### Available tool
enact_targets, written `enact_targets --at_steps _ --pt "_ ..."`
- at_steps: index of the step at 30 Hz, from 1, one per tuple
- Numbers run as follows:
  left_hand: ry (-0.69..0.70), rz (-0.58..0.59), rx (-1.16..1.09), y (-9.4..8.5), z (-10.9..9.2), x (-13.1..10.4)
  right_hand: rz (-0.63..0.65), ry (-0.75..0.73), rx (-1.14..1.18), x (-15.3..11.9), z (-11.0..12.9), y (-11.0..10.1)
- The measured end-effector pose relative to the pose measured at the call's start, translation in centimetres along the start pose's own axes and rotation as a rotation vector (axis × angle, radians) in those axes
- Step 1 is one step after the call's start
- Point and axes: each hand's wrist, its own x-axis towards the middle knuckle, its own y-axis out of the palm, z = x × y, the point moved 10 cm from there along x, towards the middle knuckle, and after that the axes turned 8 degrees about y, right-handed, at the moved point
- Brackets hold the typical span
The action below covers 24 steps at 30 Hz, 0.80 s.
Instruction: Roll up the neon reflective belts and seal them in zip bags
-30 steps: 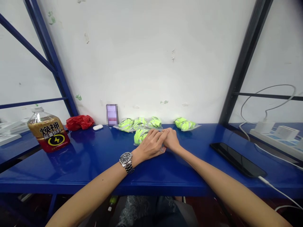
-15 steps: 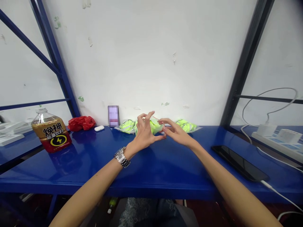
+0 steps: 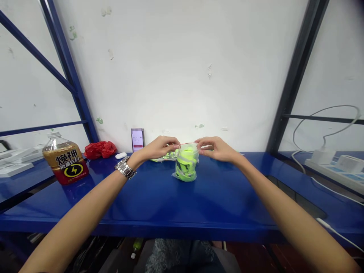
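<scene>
A clear zip bag with a red line along its top holds folded fluorescent yellow-green fabric with pale bands. It hangs or stands upright at the middle of the blue table; whether its bottom touches the tabletop I cannot tell. My left hand, with a metal watch on the wrist, pinches the bag's upper left corner. At the upper right corner, the fingers of my right hand are closed on the bag's edge. Behind, partly hidden by my left hand, lies another clear bag with similar fabric.
On the left stand a large drink bottle, a crumpled red plastic bag and a small white case. A phone leans on the wall. To the right lie a black phone with a white cable and a power strip.
My hands have moved apart to the two top corners of the zip bag. The bag now shows upright between them, nearer me than the other bag.
</scene>
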Motion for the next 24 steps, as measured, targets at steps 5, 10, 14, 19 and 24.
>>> enact_targets --at_steps 5,10,14,19,24 --pt "-0.023 -0.031 -0.03 -1.2 0.8 -0.3 -0.016 -0.041 -0.254 -0.3 2.1 -0.6" --pt "-0.038 -0.168 -0.111 -2.1 1.2 -0.5 -0.173 -0.058 -0.267 -0.1 2.5 -2.3" --pt "-0.045 -0.147 -0.229 -1.5 1.6 -0.7 -0.212 -0.074 -0.259 -0.1 1.7 -2.5" --pt "-0.004 -0.116 -0.131 -0.9 0.9 -1.1 -0.232 -0.05 -0.147 -0.5 0.4 -2.6" --pt "0.054 -0.067 0.04 0.7 -0.3 -0.8 -0.193 -0.1 -0.189 -0.7 1.3 -2.1"
